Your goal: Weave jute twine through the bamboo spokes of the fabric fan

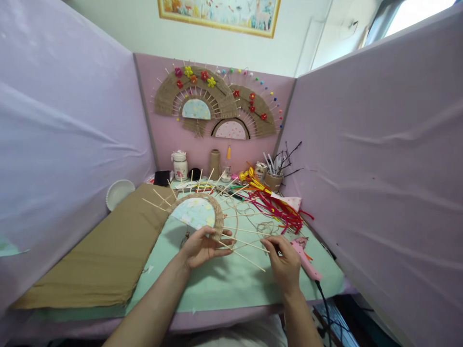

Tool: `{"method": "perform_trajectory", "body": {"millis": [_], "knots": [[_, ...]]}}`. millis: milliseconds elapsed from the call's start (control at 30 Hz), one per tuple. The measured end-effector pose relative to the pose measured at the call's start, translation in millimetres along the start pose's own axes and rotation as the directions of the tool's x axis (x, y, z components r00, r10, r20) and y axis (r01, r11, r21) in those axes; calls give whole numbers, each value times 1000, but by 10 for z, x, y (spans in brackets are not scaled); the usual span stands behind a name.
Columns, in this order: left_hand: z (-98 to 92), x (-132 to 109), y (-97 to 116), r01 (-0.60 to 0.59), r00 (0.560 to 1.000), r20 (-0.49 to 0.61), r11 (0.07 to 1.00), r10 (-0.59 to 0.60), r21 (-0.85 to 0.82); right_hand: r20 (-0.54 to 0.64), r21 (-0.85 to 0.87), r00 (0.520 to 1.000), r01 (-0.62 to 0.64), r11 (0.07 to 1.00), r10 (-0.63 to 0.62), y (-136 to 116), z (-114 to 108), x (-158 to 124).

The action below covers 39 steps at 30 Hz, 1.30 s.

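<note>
A half-round fan [193, 212] with pale blue floral cloth, a woven twine rim and several thin wooden sticks fanning outward is raised over the table. My left hand [204, 248] grips its lower right end, thumb in front and fingers behind the rim and sticks. To the right, my right hand [284, 262] is closed in a pinch near the tips of the lower sticks, on what looks like a thin strand of twine [248, 244] running from the rim. A loop of the twine also curves behind the sticks. A small dark tassel or cord hangs below the fan.
A pink glue gun [306, 260] with a black cable lies right of my right hand. Behind are red and yellow pipe cleaners [275, 207], a twine spool [214, 161] and a white jar [180, 165]. Brown cardboard [97, 250] lies left. Finished fans [195, 91] hang on the back panel.
</note>
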<state>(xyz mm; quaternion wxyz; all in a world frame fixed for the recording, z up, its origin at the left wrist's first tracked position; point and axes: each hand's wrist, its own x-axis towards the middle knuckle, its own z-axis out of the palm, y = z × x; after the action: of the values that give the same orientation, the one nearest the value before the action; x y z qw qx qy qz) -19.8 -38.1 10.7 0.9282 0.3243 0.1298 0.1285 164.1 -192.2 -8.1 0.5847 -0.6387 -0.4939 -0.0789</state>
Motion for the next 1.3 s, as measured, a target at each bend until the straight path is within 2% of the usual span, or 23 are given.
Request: {"method": "perform_trajectory", "body": {"millis": [133,267,333,467,567,700,867,1000,1100,1200,1300], "knots": [[-45,10,19,18,999,-30,1000,-17,12,26,-50,998,62,997,-60,-25,-118,38],[-71,0,21,54,999,-4,998,-54,41,102,-24,986,131,991,-128,-19,-236,100],[-78,-17,21,57,997,41,997,-59,52,146,7,985,96,995,-96,-1,-263,109],[-86,-43,-6,110,979,166,991,-121,72,191,115,979,-99,988,76,22,-160,68],[-71,-27,-73,138,966,212,988,-149,65,155,192,970,-214,958,186,-20,41,19],[-20,24,-162,90,958,274,996,-85,-8,122,253,950,-308,917,286,-99,258,-13],[47,27,-182,84,943,327,994,-57,-70,104,267,933,-361,894,345,-124,256,-7],[82,-9,-200,132,939,328,988,-100,-76,29,271,946,-319,908,324,-152,215,-31],[84,-16,-223,126,949,300,987,-91,-97,-95,269,959,-232,935,266,-164,210,-54],[100,-16,-244,114,957,280,987,-79,-112,-199,245,952,-180,953,231,-170,217,-67],[178,-40,-273,133,943,323,982,-84,-134,-158,220,963,-179,959,216,-210,225,-78]]}}
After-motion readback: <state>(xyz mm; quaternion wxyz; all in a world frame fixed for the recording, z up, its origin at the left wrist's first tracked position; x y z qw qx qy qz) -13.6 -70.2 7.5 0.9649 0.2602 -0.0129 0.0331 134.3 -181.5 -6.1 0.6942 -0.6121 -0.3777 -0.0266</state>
